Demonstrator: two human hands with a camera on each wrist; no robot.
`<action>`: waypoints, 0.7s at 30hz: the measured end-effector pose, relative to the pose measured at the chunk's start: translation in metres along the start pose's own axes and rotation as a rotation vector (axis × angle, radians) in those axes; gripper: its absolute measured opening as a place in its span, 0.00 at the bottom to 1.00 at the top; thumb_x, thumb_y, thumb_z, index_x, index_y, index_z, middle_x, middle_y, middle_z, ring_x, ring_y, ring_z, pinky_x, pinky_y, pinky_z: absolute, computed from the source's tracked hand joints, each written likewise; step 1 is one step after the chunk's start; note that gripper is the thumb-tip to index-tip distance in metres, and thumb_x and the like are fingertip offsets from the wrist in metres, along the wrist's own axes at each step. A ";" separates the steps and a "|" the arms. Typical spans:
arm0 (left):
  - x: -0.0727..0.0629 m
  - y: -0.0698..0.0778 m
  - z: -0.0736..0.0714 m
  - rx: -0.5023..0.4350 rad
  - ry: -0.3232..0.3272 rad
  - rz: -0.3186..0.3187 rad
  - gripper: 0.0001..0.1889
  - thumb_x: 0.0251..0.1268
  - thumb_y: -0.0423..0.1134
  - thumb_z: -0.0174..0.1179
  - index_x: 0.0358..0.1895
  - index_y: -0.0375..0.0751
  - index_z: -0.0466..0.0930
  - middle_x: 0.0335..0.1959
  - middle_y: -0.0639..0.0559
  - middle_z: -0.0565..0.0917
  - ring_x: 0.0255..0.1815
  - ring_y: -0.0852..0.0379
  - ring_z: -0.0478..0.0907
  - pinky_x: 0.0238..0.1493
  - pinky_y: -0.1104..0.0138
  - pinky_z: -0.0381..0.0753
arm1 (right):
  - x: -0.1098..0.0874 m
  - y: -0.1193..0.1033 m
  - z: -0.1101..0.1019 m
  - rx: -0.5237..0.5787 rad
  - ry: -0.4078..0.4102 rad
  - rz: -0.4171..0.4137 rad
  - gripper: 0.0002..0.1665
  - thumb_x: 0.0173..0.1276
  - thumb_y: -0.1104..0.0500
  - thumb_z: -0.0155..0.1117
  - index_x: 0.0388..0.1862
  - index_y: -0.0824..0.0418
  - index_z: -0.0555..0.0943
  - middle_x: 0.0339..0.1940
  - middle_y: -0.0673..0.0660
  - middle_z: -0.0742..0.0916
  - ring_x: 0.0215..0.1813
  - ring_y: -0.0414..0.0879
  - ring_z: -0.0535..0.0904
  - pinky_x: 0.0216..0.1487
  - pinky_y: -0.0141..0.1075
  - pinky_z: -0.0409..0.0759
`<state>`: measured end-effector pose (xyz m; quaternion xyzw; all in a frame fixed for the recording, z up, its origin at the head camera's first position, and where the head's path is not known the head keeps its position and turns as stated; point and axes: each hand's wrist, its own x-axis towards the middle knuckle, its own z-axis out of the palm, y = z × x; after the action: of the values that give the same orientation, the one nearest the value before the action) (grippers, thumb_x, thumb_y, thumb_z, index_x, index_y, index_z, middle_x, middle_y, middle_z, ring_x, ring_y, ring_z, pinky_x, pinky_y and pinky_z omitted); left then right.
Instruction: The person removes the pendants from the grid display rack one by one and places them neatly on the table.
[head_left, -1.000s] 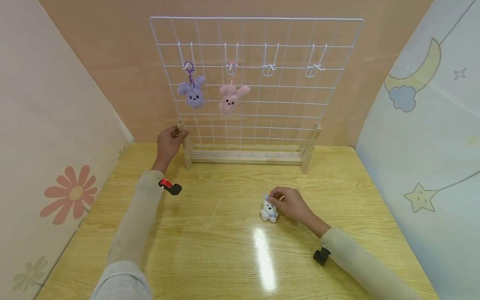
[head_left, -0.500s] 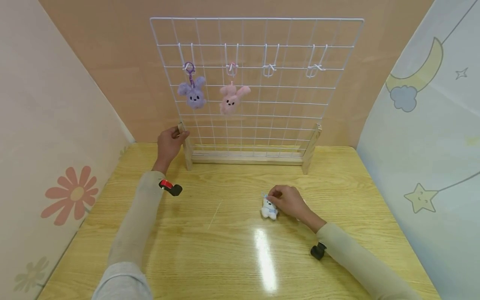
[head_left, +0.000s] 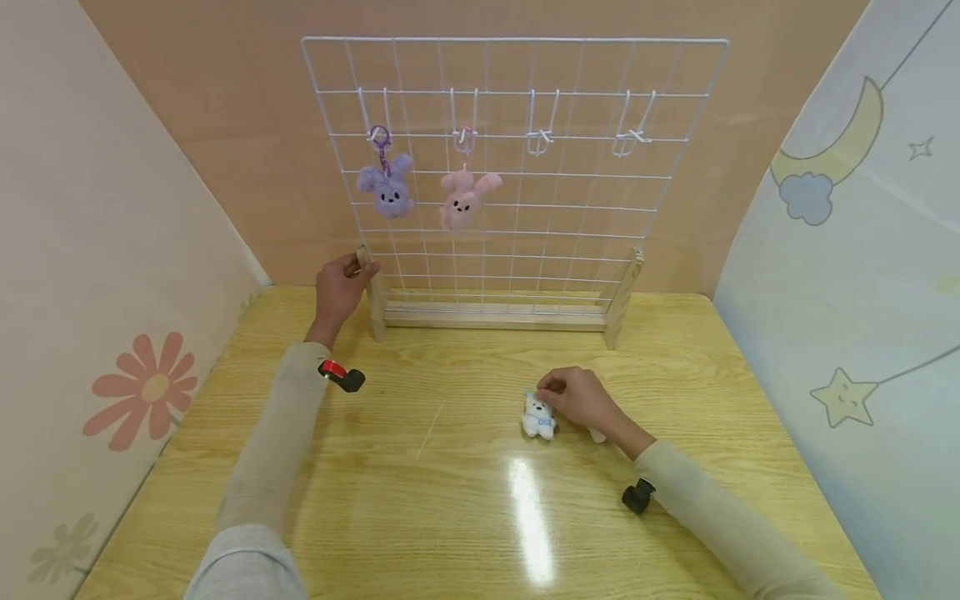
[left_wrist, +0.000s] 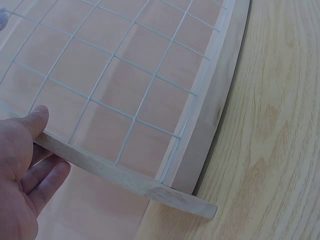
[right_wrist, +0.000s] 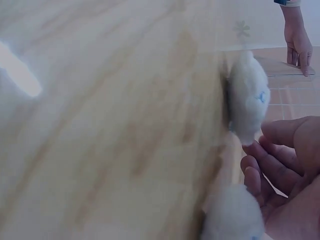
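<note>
Right-hand grip (head_left: 583,398) nudged forward, white plush (head_left: 536,421) pinched, blue mark (head_left: 545,422) — unreadable

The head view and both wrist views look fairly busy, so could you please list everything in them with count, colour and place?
Wooden table: one, yellowish, across the foreground
Wooden stand: one, pale, at the table's rear
Wire grid: one, white, set in the stand
Hooks: four, white, in a row on the grid
Plush bunny: one, purple, leftmost hook
Second plush bunny: one, pink, second hook
Plush animal: one, white with blue, in front of the stand
Partly hidden plush: one, white, right of that animal
Backdrop: one, orange-tan, behind the grid
Side panels: two, whitish with printed pictures, left and right
Sleeves: two, beige, forearms
Wrist cameras: two, black, left with red
Left hand: one, gripping the stand
Right hand: one, pinching the white animal's top
</note>
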<state>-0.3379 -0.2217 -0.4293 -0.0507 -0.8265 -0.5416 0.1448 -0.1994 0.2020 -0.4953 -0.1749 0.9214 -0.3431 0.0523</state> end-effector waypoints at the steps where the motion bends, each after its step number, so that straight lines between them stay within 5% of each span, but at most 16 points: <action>1: 0.000 0.000 0.000 0.001 0.001 0.002 0.27 0.73 0.48 0.64 0.65 0.32 0.80 0.60 0.35 0.83 0.61 0.41 0.82 0.62 0.50 0.81 | 0.000 -0.001 -0.002 0.002 -0.001 0.000 0.06 0.73 0.57 0.69 0.43 0.58 0.89 0.36 0.48 0.90 0.39 0.41 0.85 0.40 0.38 0.85; 21: 0.001 -0.002 0.001 -0.007 0.002 0.007 0.26 0.73 0.48 0.65 0.65 0.33 0.80 0.60 0.36 0.83 0.60 0.41 0.83 0.61 0.50 0.82 | 0.021 -0.052 -0.072 -0.046 0.061 -0.159 0.16 0.76 0.51 0.66 0.54 0.58 0.87 0.46 0.53 0.90 0.45 0.46 0.86 0.45 0.44 0.86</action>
<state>-0.3398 -0.2223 -0.4312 -0.0535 -0.8243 -0.5441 0.1473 -0.2195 0.2025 -0.4064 -0.2384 0.9133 -0.3302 -0.0071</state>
